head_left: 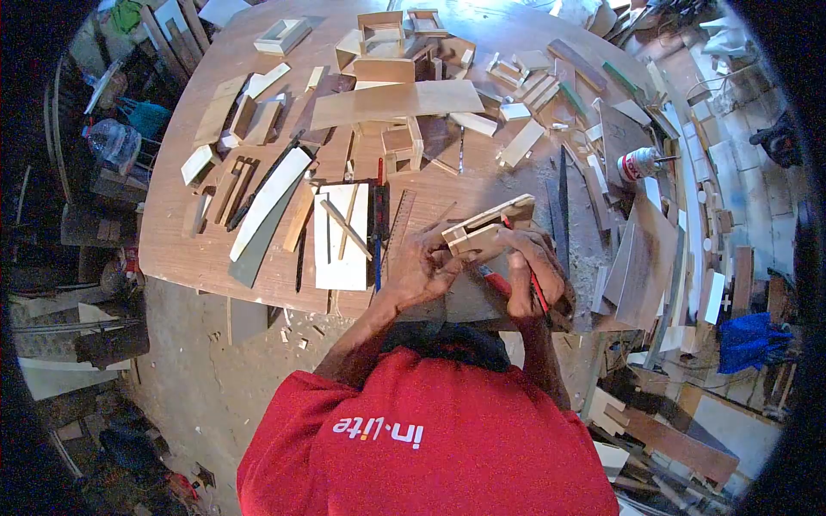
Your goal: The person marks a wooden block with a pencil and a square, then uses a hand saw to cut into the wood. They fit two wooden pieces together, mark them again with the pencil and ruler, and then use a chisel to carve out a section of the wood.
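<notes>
My left hand is closed on the left end of a small wooden piece, which is tilted up to the right above the table's front edge. In my right hand is a red pencil, its tip at the wooden piece's right part. Below the piece, between my hands, a red-handled tool shows in part; the rest of it is hidden. Left of my left hand lies a white board with thin wooden strips across it.
The brown table holds a long thin board on small wooden boxes. Long white and grey strips lie to the left. A white can and leaning boards stand at the right.
</notes>
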The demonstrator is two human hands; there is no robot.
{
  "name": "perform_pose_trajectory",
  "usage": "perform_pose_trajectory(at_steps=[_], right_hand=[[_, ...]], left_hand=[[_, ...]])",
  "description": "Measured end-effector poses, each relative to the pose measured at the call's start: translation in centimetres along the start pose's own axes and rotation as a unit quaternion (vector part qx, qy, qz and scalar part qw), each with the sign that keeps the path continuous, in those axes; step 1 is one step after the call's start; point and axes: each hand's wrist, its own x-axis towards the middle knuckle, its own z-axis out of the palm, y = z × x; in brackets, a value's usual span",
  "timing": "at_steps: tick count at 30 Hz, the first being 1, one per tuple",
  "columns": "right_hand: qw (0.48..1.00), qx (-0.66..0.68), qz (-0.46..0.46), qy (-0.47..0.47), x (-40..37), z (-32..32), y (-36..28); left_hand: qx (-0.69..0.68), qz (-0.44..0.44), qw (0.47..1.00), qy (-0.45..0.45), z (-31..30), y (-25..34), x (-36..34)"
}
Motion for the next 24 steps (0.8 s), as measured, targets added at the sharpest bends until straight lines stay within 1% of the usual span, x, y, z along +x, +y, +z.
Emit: perform_pose_trajectory(at_steps=[1, 3, 4, 6, 7, 9, 11, 12, 14, 16, 17, 19, 21, 23, 24], right_hand=[[1.0, 0.0, 0.0, 0.0, -0.2, 0.1, 0.1], [0.997, 0.072, 0.028, 0.009, -0.6, 0.2, 0.2], [0.997, 0.072, 0.028, 0.009, -0.4, 0.1, 0.1], [0.998, -0.041, -0.051, 0.016, 0.4, 0.0, -0.3], [0.998, -0.041, -0.051, 0.016, 0.5, 0.1, 0.1], [0.985, -0.111, -0.116, 0.06, 0.5, 0.3, 1.0], [0.982, -0.123, -0.128, 0.067, 0.6, 0.5, 0.8], [0.978, -0.135, -0.139, 0.074, 0.6, 0.6, 0.6], [0.98, -0.141, -0.127, 0.06, 0.2, 0.7, 0.4], [0.985, -0.146, -0.091, 0.034, -0.8, 1.2, 0.7], [0.984, -0.147, -0.091, 0.034, -0.9, 1.4, 0.5], [0.993, -0.115, -0.03, 0.006, -0.9, 1.9, 0.0], [0.992, -0.122, -0.037, 0.009, -0.6, 2.1, -0.1], [0.992, -0.091, -0.077, 0.04, -0.7, 2.4, 0.3], [0.992, -0.091, -0.077, 0.04, -0.8, 2.5, 0.4]], left_hand=[[-0.006, 0.011, 1.0, 0.004, 0.0, 0.1, 0.0], [-0.013, 0.023, 1.0, 0.008, 0.1, 0.0, 0.0], [-0.002, 0.034, 0.999, 0.009, 0.0, -0.3, 0.1], [0.007, 0.046, 0.999, 0.009, 0.0, 0.0, 0.1], [0.017, 0.048, 0.999, 0.008, -0.1, 0.4, 0.1], [0.027, 0.05, 0.998, 0.008, -0.3, 0.7, 0.1], [0.135, 0.114, 0.984, 0.006, -0.5, 0.7, 0.3], [0.135, 0.115, 0.984, 0.007, -0.4, 0.7, 0.3], [0.152, 0.154, 0.976, 0.014, -0.4, 0.5, 0.4], [0.163, 0.16, 0.973, 0.02, -0.3, 0.6, 0.3], [0.175, 0.166, 0.97, 0.027, -0.2, 0.6, 0.3], [0.188, 0.173, 0.966, 0.032, 0.1, 0.3, 0.3], [0.201, 0.18, 0.962, 0.038, 0.2, -0.2, 0.3], [0.195, 0.176, 0.964, 0.031, 0.3, -0.7, 0.4], [0.195, 0.176, 0.964, 0.032, 0.3, -0.7, 0.4]])
